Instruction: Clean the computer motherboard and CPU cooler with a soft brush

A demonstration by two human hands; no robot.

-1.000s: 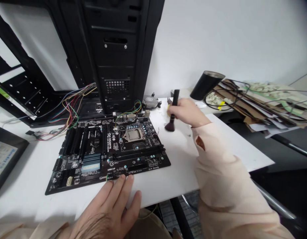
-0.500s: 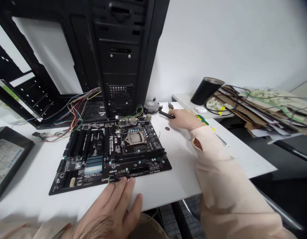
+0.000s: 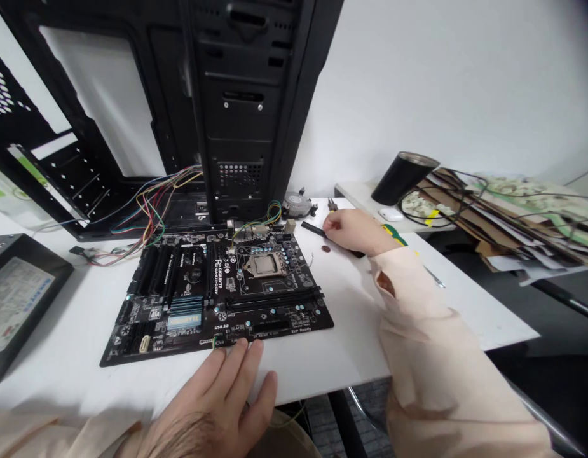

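Note:
A motherboard [image 3: 246, 299] lies flat on the white table, its processor [image 3: 264, 265] uncovered in the socket. My left hand [image 3: 222, 388] rests palm down, fingertips on the board's front edge and thumb apart. Beyond the board's right side, my right hand [image 3: 351, 230] is low over the tabletop, fingers curled around a dark brush. The brush's black handle [image 3: 313, 229] sticks out to the left, close to the table; the hand hides most of the rest. Just in front lies a small dark round piece [image 3: 325, 249]. Pliers [image 3: 332, 205] are partly visible behind the hand.
A black computer case [image 3: 246, 127] stands behind the board, loose coloured wires [image 3: 153, 203] trailing from it. A power supply [image 3: 24, 305] sits left. Rightward are a round cooler [image 3: 297, 205], green-yellow handled tool [image 3: 393, 234], tilted black cup [image 3: 404, 178], white mouse [image 3: 390, 214] and stacked cardboard [image 3: 465, 216].
My right hand has turned the brush from upright to lying sideways and lowered it to the table on the right. My left hand stays at the board's edge. The view has shifted slightly.

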